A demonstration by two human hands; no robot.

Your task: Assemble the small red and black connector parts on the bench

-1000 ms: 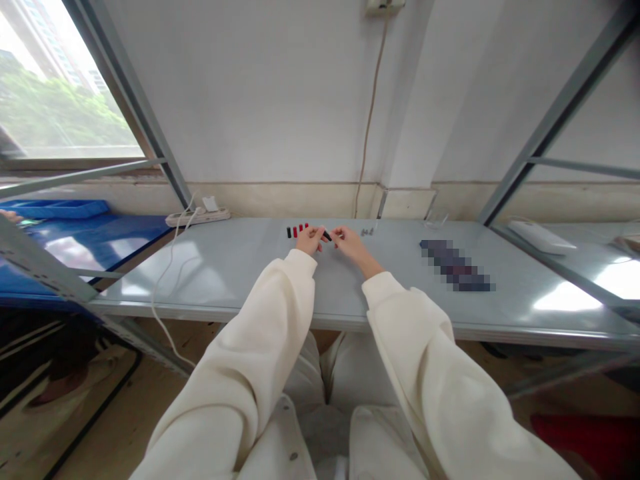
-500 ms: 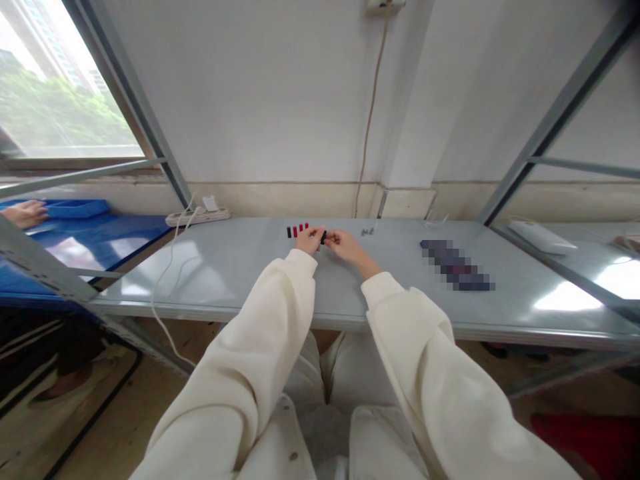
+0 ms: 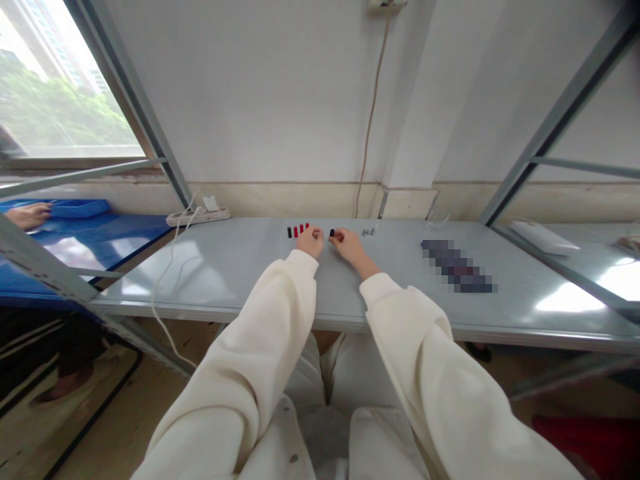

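Pinch grip shows in the head view at the right hand point(image 3: 347, 244): thumb and fingertips close on a small black cylinder point(image 3: 332, 233), which stands roughly upright just above or on the smooth grey tabletop point(image 3: 225, 280); I cannot tell which. The left hand point(image 3: 311, 241) is just beside it, apart from that cylinder, its fingers curled; whether they hold anything small, I cannot tell. Just beyond the left hand stands a slanting row of three small red cylinders point(image 3: 295, 232) and one small black upright cylinder point(image 3: 289, 232). Small grey pieces point(image 3: 367, 233) lie near the right hand, on its far side.

For good handling, I would grip the held cylinder lightly by its sides, as so narrow a piece probably rolls or tips easily. The left knuckles should stay clear of the row, and the right hand clear of the grey pieces.
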